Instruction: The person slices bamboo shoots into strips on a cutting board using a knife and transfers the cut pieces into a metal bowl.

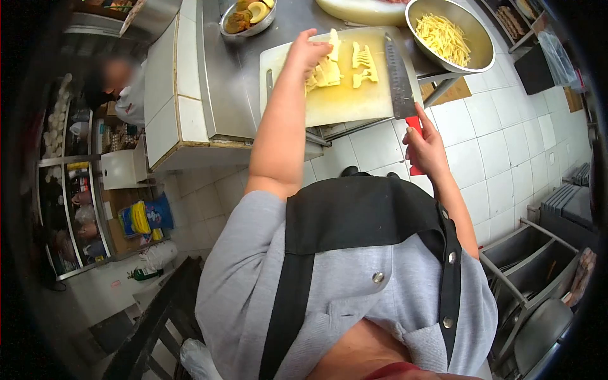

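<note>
A white cutting board [288, 104] lies on the steel counter, its surface wet and yellowish. My left hand [305, 54] is over its left half, fingers apart, with the thumb against a pale yellow slice [334, 45]. More pale yellow slices [325, 75] lie overlapping just below this hand. Two notched yellow pieces [363, 57] rest farther right on the board. My right hand [427, 149] grips the red handle of a kitchen knife [398, 79]. The dark, wide blade points away from me along the board's right edge.
A steel bowl [481, 54] of thin yellow strips [443, 39] stands behind the board at right. A smaller metal bowl [256, 26] holds cut produce at back left. A person [130, 95] is beyond the tiled counter end [183, 120]. A metal rack [529, 272] stands at lower right.
</note>
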{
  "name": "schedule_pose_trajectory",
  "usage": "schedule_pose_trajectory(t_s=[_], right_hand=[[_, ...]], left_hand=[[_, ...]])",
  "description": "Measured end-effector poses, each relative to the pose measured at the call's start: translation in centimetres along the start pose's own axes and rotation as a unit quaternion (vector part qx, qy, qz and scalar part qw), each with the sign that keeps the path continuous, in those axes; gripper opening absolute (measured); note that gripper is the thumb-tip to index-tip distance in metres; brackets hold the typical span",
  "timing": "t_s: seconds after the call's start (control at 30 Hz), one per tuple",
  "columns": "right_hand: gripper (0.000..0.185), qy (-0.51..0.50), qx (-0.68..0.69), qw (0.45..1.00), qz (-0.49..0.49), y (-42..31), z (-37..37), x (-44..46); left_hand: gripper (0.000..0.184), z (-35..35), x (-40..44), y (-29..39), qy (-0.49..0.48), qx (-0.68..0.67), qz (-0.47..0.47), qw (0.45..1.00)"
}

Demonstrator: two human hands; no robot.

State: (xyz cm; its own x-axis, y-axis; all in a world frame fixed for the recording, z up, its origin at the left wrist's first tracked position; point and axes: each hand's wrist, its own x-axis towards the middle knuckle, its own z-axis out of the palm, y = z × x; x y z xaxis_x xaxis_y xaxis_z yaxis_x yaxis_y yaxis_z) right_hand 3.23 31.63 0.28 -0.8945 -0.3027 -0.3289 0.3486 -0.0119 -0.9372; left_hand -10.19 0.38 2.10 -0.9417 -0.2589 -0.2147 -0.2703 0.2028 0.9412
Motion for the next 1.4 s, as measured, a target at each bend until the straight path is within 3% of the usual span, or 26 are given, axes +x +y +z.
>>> schedule_pose_trajectory(t_s=[0.03, 0.2, 0.33, 0.4, 0.43, 0.5, 0.53, 0.6, 0.73, 0.8, 0.87, 1.07, 1.17, 1.23, 1.27, 1.33, 1.4], right_hand=[[0.061, 0.005, -0.006, 1.000, 0.009, -0.2, -0.1, 0.1], [0.061, -0.005, -0.023, 1.000, 0.018, -0.4, -0.6, 0.7], [0.062, -0.007, -0.030, 0.999, 0.020, -0.3, -0.8, 1.2], [0.061, -0.012, -0.035, 0.999, 0.022, -0.3, -0.9, 1.3], [0.061, -0.011, -0.037, 0.999, 0.025, -0.3, -0.9, 1.5], [0.061, -0.011, -0.039, 0.999, 0.019, 0.0, -1.0, 1.7], [0.061, -0.012, -0.041, 0.999, 0.016, 0.1, -1.1, 1.7], [0.062, -0.011, -0.049, 0.999, 0.012, -0.1, -1.1, 1.7], [0.062, -0.005, -0.054, 0.998, 0.010, -0.4, -0.7, 1.4], [0.062, -0.001, -0.059, 0.998, 0.003, 0.2, -0.8, 1.7], [0.062, 0.000, -0.066, 0.998, -0.002, 0.4, -0.9, 1.9], [0.063, -0.002, -0.058, 0.998, -0.004, 0.1, -0.7, 1.6], [0.062, -0.005, -0.059, 0.998, 0.003, -0.2, -0.6, 1.6], [0.062, -0.008, -0.054, 0.999, 0.002, -0.1, -0.7, 1.7], [0.062, -0.008, -0.056, 0.998, 0.002, -0.1, -0.6, 1.7], [0.062, -0.003, -0.053, 0.999, 0.007, -0.1, -0.6, 1.8], [0.061, -0.002, -0.054, 0.998, 0.009, -0.3, -0.5, 1.6]], left_hand=[[0.075, -1.5, -0.2, -0.1, -0.012, -0.066, -0.012, 0.998], [0.065, -6.4, -3.5, -1.2, 0.076, -0.047, 0.016, 0.996], [0.051, -7.1, -2.5, -6.1, 0.124, 0.053, 0.041, 0.990], [0.048, -6.2, -2.3, -7.5, 0.073, 0.161, -0.049, 0.983], [0.048, -6.1, -2.3, -7.8, 0.075, 0.159, -0.046, 0.983], [0.044, -5.8, -2.3, -8.1, 0.149, 0.282, -0.013, 0.948], [0.044, -5.7, -3.2, -7.0, 0.150, 0.279, -0.011, 0.948], [0.046, -5.9, -4.3, -4.5, 0.123, 0.362, -0.055, 0.922], [0.054, -5.5, -4.7, -4.6, 0.060, 0.320, -0.059, 0.944], [0.066, -4.6, -7.0, -3.8, 0.015, 0.460, 0.060, 0.886], [0.066, -5.1, -6.4, -5.5, -0.013, 0.441, 0.099, 0.892], [0.038, -7.0, -5.7, -6.2, -0.041, 0.349, 0.138, 0.926], [0.027, -7.4, -5.7, -6.5, 0.015, 0.288, 0.074, 0.955], [0.024, -7.5, -5.4, -7.3, 0.111, 0.178, 0.112, 0.971], [0.024, -7.6, -5.1, -7.6, 0.111, 0.177, 0.111, 0.972], [0.026, -7.5, -5.0, -7.6, 0.102, -0.163, -0.013, 0.981], [0.025, -7.7, -5.1, -7.8, 0.101, -0.199, -0.015, 0.975]])
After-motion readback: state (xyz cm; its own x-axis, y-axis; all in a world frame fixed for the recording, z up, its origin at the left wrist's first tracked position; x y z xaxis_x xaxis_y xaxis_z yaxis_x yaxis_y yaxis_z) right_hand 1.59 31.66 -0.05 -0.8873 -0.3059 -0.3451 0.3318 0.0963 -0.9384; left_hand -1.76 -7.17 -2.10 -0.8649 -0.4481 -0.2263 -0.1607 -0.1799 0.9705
